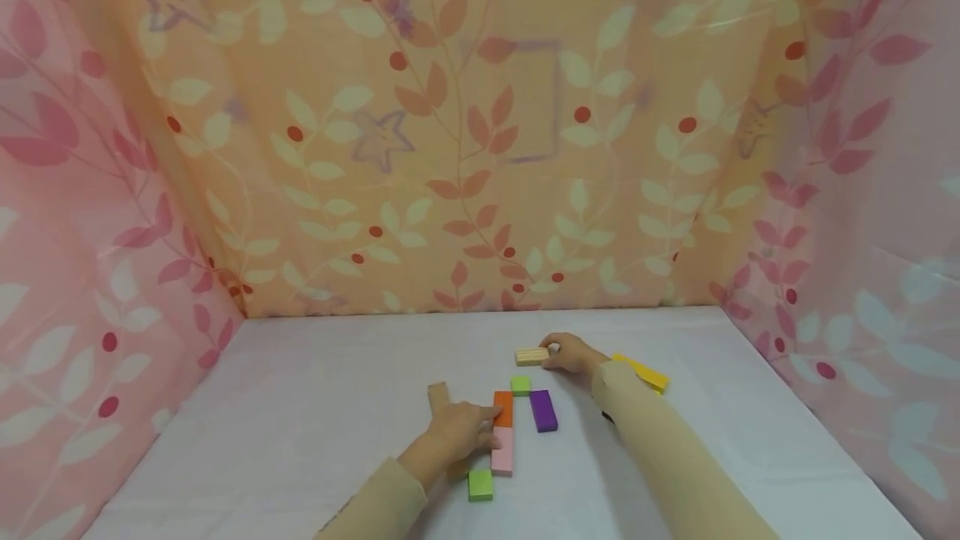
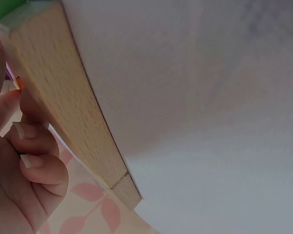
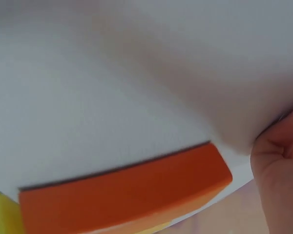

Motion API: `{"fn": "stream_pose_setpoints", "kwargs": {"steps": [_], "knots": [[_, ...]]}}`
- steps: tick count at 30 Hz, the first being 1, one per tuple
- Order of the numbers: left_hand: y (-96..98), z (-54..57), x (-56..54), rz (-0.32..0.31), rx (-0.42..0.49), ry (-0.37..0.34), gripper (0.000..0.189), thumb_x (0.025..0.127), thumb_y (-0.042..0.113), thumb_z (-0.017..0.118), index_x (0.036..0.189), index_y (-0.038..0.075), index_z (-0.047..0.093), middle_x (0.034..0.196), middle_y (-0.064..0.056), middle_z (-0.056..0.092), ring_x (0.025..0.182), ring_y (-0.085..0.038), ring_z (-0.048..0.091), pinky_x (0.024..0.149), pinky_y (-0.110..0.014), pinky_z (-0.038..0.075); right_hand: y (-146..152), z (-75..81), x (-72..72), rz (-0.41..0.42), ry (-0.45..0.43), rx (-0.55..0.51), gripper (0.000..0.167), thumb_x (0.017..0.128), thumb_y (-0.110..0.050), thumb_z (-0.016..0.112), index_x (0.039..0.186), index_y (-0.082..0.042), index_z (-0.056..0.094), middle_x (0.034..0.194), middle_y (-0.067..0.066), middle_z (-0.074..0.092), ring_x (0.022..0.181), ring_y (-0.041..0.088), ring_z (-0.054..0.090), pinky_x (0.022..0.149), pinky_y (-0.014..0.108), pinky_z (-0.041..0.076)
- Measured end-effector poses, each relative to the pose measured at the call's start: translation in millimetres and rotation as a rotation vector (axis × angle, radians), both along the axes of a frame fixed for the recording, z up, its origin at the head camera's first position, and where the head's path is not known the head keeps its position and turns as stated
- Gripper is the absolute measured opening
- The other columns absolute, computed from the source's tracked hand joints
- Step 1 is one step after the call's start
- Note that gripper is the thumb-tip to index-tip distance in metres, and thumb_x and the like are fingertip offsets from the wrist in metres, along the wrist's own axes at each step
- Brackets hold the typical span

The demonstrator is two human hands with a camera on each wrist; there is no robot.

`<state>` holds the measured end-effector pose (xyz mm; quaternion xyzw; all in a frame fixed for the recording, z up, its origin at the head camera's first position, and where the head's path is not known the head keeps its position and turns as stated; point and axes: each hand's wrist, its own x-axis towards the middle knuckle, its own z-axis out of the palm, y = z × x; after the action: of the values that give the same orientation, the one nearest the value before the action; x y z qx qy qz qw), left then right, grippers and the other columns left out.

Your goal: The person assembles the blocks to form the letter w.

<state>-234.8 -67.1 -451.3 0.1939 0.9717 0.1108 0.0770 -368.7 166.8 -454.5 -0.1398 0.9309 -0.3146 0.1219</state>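
My right hand point(image 1: 570, 353) grips one end of a pale, ridged wooden block point(image 1: 532, 357) near the back of the table. On the left, my left hand point(image 1: 455, 432) rests its index fingertip on an orange block point(image 1: 503, 409), its thumb by the pink block point(image 1: 502, 452) joined end to end below. Two of its fingertips point(image 2: 36, 168) curl loosely beside a long plain wooden block point(image 2: 63, 92) in the left wrist view. A small green block point(image 1: 521, 386) touches the orange one's upper right corner. Another green block point(image 1: 481, 485) sits at the lower end, partly beside my hand.
A purple block point(image 1: 543, 411) lies just right of the orange one. Yellow blocks point(image 1: 649, 377) lie beyond my right sleeve. Another orange block point(image 3: 127, 192) shows close up in the right wrist view. Patterned cloth walls point(image 1: 465, 190) enclose the white table point(image 1: 330, 407).
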Motion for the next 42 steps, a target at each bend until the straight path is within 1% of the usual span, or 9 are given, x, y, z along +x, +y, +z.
{"fn": "stream_pose_setpoints", "kwargs": {"steps": [5, 8, 12, 17, 22, 25, 29, 37, 42], "knots": [[-1.5, -1.5, -2.0, -0.009, -0.023, 0.022, 0.057, 0.084, 0.044, 0.072, 0.132, 0.016, 0.062, 0.120, -0.004, 0.068, 0.115, -0.027, 0.060, 0.098, -0.041, 0.045, -2, 1.2, 5.7, -0.073, -0.001, -0.026, 0.024, 0.085, -0.008, 0.074, 0.107, -0.006, 0.063, 0.118, 0.015, 0.060, 0.106, 0.028, 0.052, 0.099, 0.048, 0.039], [-2.3, -1.6, -2.7, -0.002, -0.018, 0.010, 0.057, 0.084, 0.044, 0.071, 0.132, 0.016, 0.062, 0.121, -0.004, 0.067, 0.116, -0.027, 0.059, 0.099, -0.042, 0.044, -1, 1.9, 9.9, -0.107, 0.019, -0.035, 0.026, 0.084, -0.009, 0.075, 0.107, -0.004, 0.062, 0.107, 0.012, 0.060, 0.092, 0.024, 0.053, 0.086, 0.041, 0.044], [-3.6, -2.6, -3.5, -0.001, -0.010, 0.000, 0.056, 0.085, 0.043, 0.071, 0.133, 0.016, 0.061, 0.122, -0.005, 0.067, 0.117, -0.028, 0.059, 0.099, -0.043, 0.044, 4, 4.2, 19.6, -0.140, 0.053, -0.072, 0.029, 0.084, -0.010, 0.076, 0.108, -0.001, 0.063, 0.094, 0.009, 0.057, 0.080, 0.021, 0.049, 0.070, 0.032, 0.042], [-5.0, -3.4, -3.5, -0.016, -0.018, 0.014, 0.057, 0.085, 0.044, 0.071, 0.133, 0.015, 0.061, 0.122, -0.005, 0.067, 0.116, -0.028, 0.059, 0.099, -0.043, 0.044, 14, 7.2, 35.4, -0.182, 0.070, -0.166, 0.029, 0.081, -0.012, 0.080, 0.103, 0.000, 0.065, 0.078, 0.005, 0.051, 0.071, 0.017, 0.044, 0.060, 0.026, 0.037], [-4.8, -3.0, -2.7, -0.011, -0.018, 0.003, 0.058, 0.084, 0.044, 0.071, 0.133, 0.016, 0.061, 0.123, -0.004, 0.066, 0.116, -0.028, 0.059, 0.098, -0.044, 0.044, 22, 11.8, 51.9, -0.201, 0.095, -0.225, 0.028, 0.079, -0.012, 0.081, 0.097, 0.001, 0.065, 0.073, 0.003, 0.046, 0.069, 0.016, 0.043, 0.059, 0.026, 0.035], [-3.8, -3.2, -2.8, -0.003, -0.016, -0.008, 0.058, 0.084, 0.044, 0.071, 0.134, 0.016, 0.060, 0.123, -0.004, 0.066, 0.117, -0.028, 0.059, 0.098, -0.044, 0.044, 26, 14.5, 61.3, -0.218, 0.095, -0.236, 0.029, 0.080, -0.015, 0.081, 0.098, 0.000, 0.063, 0.075, 0.003, 0.046, 0.072, 0.017, 0.044, 0.062, 0.027, 0.035], [-2.3, -2.8, -1.6, -0.009, -0.014, -0.007, 0.058, 0.084, 0.043, 0.071, 0.134, 0.016, 0.060, 0.123, -0.005, 0.066, 0.116, -0.028, 0.059, 0.098, -0.044, 0.045, 30, 16.7, 73.2, -0.250, 0.079, -0.253, 0.029, 0.081, -0.017, 0.080, 0.099, -0.003, 0.062, 0.077, 0.004, 0.047, 0.075, 0.019, 0.044, 0.064, 0.029, 0.035], [-1.2, 0.3, -0.6, -0.006, -0.001, -0.019, 0.058, 0.085, 0.042, 0.071, 0.135, 0.015, 0.060, 0.123, -0.006, 0.066, 0.117, -0.030, 0.058, 0.099, -0.045, 0.044, 37, 19.8, 92.2, -0.216, 0.059, -0.273, 0.028, 0.080, -0.020, 0.082, 0.096, -0.004, 0.064, 0.077, 0.004, 0.047, 0.075, 0.018, 0.044, 0.063, 0.027, 0.035], [-0.2, 0.2, -0.8, -0.002, -0.014, -0.026, 0.059, 0.085, 0.044, 0.071, 0.135, 0.016, 0.059, 0.123, -0.006, 0.066, 0.117, -0.029, 0.058, 0.098, -0.044, 0.045, 43, 16.6, 104.0, -0.192, 0.047, -0.298, 0.029, 0.078, -0.021, 0.083, 0.092, -0.004, 0.064, 0.078, 0.003, 0.047, 0.077, 0.018, 0.044, 0.063, 0.026, 0.036]]}}
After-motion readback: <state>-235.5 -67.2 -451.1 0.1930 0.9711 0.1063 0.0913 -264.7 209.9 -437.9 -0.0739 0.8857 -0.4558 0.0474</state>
